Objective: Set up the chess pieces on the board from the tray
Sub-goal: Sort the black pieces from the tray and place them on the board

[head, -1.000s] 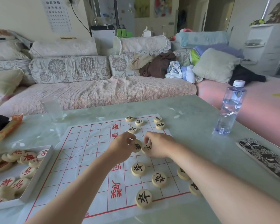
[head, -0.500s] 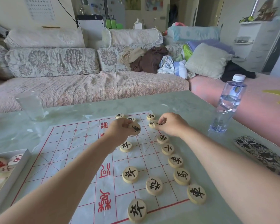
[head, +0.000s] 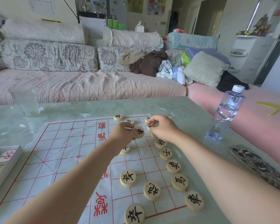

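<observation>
A white paper chess board with red lines lies on the table. Several round wooden pieces with black characters stand along its right edge, such as one at the near corner. My left hand holds a black-marked piece tilted above the board's far right part. Beside it my right hand pinches another piece low over the far right column. The white tray with red-marked pieces sits at the left edge, partly cut off.
An empty glass stands at the far left of the green table. A water bottle stands to the right of the board, and a patterned case lies near the right edge. A sofa with cushions runs behind the table.
Both hands have moved from the board's middle to its far right part, each carrying a piece. The right column of pieces has come into view as my head turned right.
</observation>
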Tool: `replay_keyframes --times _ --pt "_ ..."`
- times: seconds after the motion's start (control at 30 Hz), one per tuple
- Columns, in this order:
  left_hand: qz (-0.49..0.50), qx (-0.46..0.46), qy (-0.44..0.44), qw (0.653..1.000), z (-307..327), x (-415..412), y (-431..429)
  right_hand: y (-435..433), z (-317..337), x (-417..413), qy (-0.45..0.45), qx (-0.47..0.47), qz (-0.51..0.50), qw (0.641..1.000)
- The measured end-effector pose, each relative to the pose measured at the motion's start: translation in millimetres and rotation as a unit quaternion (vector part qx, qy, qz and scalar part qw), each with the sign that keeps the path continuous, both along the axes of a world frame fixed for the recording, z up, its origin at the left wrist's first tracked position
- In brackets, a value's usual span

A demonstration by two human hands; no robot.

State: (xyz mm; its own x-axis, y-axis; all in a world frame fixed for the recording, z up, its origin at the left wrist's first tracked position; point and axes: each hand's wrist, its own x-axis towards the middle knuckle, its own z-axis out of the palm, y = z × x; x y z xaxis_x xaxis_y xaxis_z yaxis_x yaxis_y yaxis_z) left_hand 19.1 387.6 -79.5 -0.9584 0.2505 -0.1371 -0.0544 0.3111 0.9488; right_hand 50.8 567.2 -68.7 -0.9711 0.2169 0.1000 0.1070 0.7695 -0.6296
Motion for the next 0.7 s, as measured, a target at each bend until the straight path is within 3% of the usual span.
replay_keyframes --times 0.13,0.37,0.47,0.57,0.7 --pt "0.020 0.055 -0.037 0.998 5.0 -1.6 -5.5 -28.2 2.5 3.6 -0.004 -0.062 0.100 0.993" --pt "0.020 0.066 -0.030 0.997 6.9 -12.8 -16.4 -38.6 -4.3 -4.8 0.068 -0.061 0.082 0.992" --pt "0.006 -0.046 0.087 0.995 8.2 -22.2 -17.4 -37.0 -10.2 -19.4 0.065 -0.053 0.056 0.995" --pt "-0.005 -0.197 0.211 0.958 2.4 -37.9 -20.5 -26.9 -16.8 -39.7 0.066 -0.004 -0.016 0.998" --pt "-0.066 -0.325 0.293 0.897 -14.9 -64.4 -22.1 -0.8 -13.7 -67.1 0.060 0.054 -0.094 0.992"
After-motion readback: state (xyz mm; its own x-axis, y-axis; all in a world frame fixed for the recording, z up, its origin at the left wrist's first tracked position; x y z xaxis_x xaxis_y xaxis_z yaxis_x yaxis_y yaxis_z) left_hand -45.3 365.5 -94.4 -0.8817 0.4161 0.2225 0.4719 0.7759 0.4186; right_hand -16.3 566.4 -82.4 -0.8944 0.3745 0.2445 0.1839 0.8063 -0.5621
